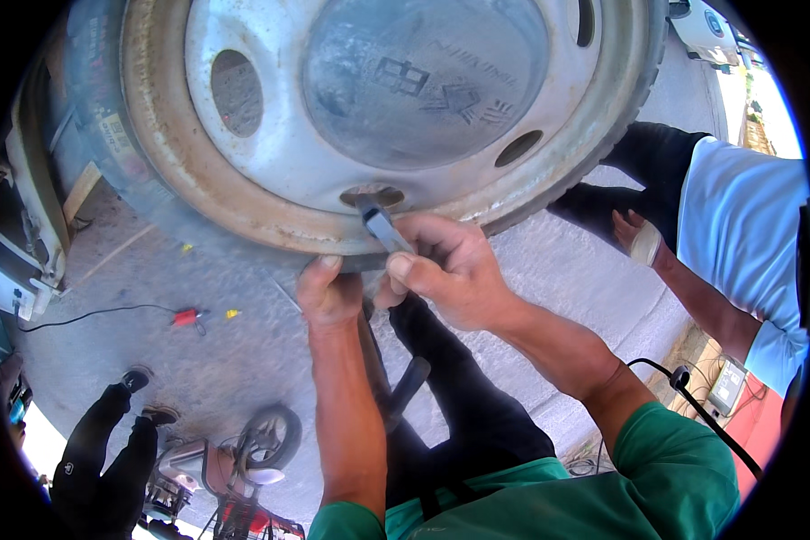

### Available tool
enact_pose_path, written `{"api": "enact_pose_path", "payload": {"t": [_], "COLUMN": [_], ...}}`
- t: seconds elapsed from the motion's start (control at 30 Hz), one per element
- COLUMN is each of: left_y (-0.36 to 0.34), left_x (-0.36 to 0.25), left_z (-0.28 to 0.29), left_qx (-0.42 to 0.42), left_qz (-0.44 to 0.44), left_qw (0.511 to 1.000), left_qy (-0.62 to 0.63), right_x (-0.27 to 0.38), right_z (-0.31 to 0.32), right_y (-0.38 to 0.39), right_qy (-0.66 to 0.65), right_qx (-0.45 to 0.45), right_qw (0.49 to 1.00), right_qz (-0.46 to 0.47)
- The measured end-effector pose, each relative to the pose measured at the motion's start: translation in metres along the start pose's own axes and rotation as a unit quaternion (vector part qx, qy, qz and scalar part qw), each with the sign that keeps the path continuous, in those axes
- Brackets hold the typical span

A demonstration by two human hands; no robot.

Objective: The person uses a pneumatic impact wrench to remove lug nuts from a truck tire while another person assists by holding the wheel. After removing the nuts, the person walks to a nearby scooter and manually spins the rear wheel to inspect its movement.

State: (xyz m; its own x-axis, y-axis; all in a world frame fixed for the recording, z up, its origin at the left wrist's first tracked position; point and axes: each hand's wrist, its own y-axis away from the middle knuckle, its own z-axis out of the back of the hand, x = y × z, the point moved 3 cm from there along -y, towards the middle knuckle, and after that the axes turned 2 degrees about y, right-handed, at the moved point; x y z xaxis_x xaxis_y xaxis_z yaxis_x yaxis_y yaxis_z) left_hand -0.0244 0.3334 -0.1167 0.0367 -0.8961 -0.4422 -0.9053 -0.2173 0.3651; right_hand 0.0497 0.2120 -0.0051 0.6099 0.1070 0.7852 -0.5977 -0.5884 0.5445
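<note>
Here we have a large truck wheel filling the upper part of the view, its grey steel rim rusty along the outer lip, pierced by oval holes, and wrapped in a worn tyre that stands on the concrete ground. To the right a second person in a light blue shirt crouches beside the wheel, one hand hanging near the tread. At the lower left another person's dark trousers and a small motorbike show, with a red tool on a black cable lying on the ground well apart from us. Our right hand pinches a slim grey metal tool between thumb and fingers, its tip entering the lowest oval hole of the rim. Our left hand is curled, pressed against the bottom edge of the tyre just beside the right hand; we cannot tell whether it grips anything.
</note>
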Motion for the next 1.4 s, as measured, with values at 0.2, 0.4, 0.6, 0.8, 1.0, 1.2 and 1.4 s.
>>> {"api": "enact_pose_path", "payload": {"t": [0.2, 0.4, 0.6, 0.8, 1.0, 1.2, 1.4], "left_y": [0.007, 0.041, 0.185, 0.242, 0.276, 0.278, 0.300], "left_x": [-0.006, 0.008, -0.023, -0.020, -0.033, -0.097, -0.213], "left_z": [-0.021, 0.000, 0.033, 0.020, 0.017, -0.077, -0.272], "left_qx": [0.086, -0.086, -0.059, 0.064, 0.041, 0.104, 0.149], "left_qz": [0.071, 0.053, 0.282, 0.169, 0.354, 0.300, 0.214], "left_qw": [0.993, 0.971, 0.872, 0.721, 0.620, 0.578, 0.514], "left_qy": [0.034, -0.217, -0.395, -0.669, -0.699, -0.752, -0.817], "right_x": [-0.010, 0.004, 0.038, -0.066, -0.165, -0.025, 0.156], "right_z": [-0.006, 0.018, 0.004, -0.071, -0.076, -0.097, -0.144], "right_y": [0.004, 0.023, 0.097, 0.127, 0.143, 0.176, 0.246], "right_qy": [-0.014, 0.247, 0.500, 0.618, 0.651, 0.602, 0.616], "right_qx": [-0.019, -0.026, -0.079, 0.176, 0.322, 0.337, 0.366], "right_qw": [1.000, 0.967, 0.822, 0.743, 0.686, 0.724, 0.673], "right_qz": [0.009, 0.058, 0.261, 0.185, 0.031, 0.007, 0.183]}}
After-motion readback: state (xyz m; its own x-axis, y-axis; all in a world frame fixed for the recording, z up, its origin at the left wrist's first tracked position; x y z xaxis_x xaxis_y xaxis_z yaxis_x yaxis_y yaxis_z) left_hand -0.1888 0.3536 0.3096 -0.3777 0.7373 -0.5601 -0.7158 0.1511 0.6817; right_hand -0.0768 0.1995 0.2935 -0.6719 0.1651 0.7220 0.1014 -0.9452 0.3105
